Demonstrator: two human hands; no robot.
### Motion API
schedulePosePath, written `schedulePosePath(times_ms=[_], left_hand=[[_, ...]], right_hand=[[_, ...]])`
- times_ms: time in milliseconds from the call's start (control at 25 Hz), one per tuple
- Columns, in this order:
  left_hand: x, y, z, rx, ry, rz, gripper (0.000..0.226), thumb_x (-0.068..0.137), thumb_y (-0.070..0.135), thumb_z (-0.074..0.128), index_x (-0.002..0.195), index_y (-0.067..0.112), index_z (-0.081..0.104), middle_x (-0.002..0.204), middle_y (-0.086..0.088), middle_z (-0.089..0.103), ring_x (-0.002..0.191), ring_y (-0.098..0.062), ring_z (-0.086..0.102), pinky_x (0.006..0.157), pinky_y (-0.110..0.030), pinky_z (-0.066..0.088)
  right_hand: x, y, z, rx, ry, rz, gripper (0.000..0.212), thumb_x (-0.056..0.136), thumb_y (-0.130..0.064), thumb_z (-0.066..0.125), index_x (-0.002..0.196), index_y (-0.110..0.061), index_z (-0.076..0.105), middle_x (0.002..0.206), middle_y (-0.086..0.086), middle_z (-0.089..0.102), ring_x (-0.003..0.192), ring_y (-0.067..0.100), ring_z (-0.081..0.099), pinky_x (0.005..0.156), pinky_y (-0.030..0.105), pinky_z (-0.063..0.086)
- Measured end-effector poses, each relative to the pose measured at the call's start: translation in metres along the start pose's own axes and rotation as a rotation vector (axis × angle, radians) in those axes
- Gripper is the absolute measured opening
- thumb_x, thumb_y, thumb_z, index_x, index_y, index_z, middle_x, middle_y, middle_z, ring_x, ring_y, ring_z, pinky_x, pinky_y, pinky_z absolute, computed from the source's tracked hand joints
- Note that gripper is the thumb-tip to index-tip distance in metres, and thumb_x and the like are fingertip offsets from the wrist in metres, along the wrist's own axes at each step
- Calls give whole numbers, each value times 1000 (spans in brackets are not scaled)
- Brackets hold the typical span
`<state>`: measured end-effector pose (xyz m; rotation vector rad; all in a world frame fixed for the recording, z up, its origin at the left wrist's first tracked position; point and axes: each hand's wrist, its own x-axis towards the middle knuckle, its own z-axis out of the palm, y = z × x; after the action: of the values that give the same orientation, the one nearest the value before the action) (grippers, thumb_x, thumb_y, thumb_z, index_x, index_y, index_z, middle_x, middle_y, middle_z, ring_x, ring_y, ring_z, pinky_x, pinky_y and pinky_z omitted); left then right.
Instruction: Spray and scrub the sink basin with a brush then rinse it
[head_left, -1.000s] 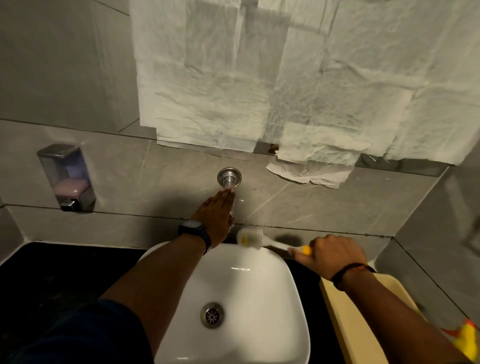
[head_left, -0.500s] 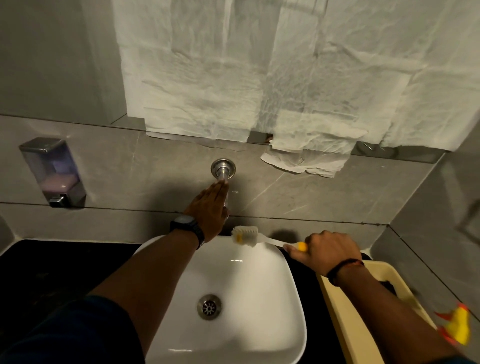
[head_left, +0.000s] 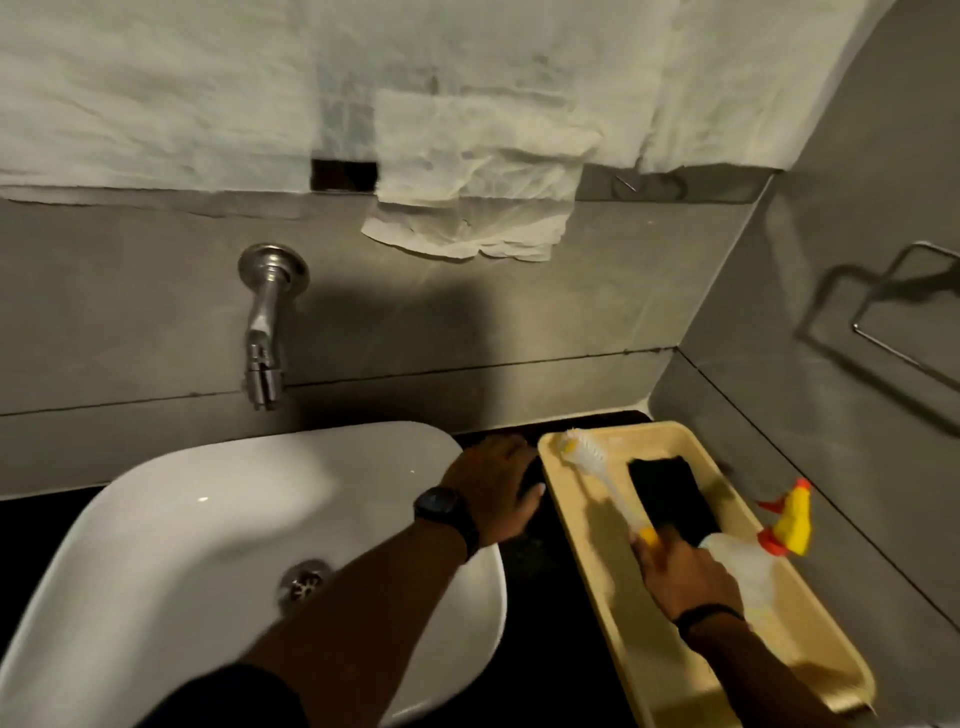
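Note:
The white sink basin fills the lower left, with its metal drain partly behind my left forearm. A steel tap juts from the grey wall above it. My left hand, a watch on its wrist, rests flat on the basin's right rim and the dark counter. My right hand grips the yellow-ended handle of a white brush, whose bristled head lies in the far corner of the cream tray. A spray bottle with a yellow and red nozzle lies in the tray beside that hand.
A black sponge or pad lies in the tray. The black counter runs between basin and tray. White paper covers the mirror above. A wire towel holder hangs on the right wall.
My left hand left the tap and dropped to the basin's right rim. My right hand carried the brush from above the basin to the tray. The view swung right.

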<state>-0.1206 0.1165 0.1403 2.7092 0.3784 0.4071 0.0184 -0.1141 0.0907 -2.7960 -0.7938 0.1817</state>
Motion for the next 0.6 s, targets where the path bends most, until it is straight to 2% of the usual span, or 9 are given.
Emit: schedulePosePath(times_ms=[120,240,360,400,520,600], left_hand=[[11,26,66,-15,-104,14,52,87,41,48,130,13,43,137,-11,46,124,-31,42,102,-43,41],[19,41,119,35,-216,20,66,87,46,43,141,13,25,151,-13,28,139,-29,24,115,-42,25],[27,47,147,76,-275,69,76,84,53,45,144,16,16,155,-10,22,143,-26,18,118,-42,18],[30,48,157,85,-281,98,78,82,55,46,144,17,19,154,-10,25,142,-27,21,117,-42,20],[27,49,168,191,-255,148,78,74,64,48,135,15,43,141,-9,50,132,-26,43,108,-41,39],[29,48,175,163,-247,160,77,74,62,50,134,14,44,142,-10,48,135,-26,39,112,-42,33]], right_hand=[[-2,33,37,8,-92,16,39,96,-50,36,113,-19,51,99,9,68,89,33,64,66,35,45],[0,48,63,11,-142,50,40,96,-50,35,119,-20,49,107,9,65,97,30,60,77,38,50],[2,52,75,-162,-125,37,49,94,-54,35,125,-20,50,116,8,62,102,27,55,81,37,47],[4,55,80,-202,-113,30,50,93,-54,36,124,-19,52,118,10,61,103,28,54,81,37,47],[6,54,89,-182,-60,-39,46,88,-48,56,111,-9,65,110,21,65,95,38,59,75,43,51],[9,55,94,-180,-41,-34,52,88,-51,52,117,-10,63,117,20,63,101,36,58,79,43,51]])
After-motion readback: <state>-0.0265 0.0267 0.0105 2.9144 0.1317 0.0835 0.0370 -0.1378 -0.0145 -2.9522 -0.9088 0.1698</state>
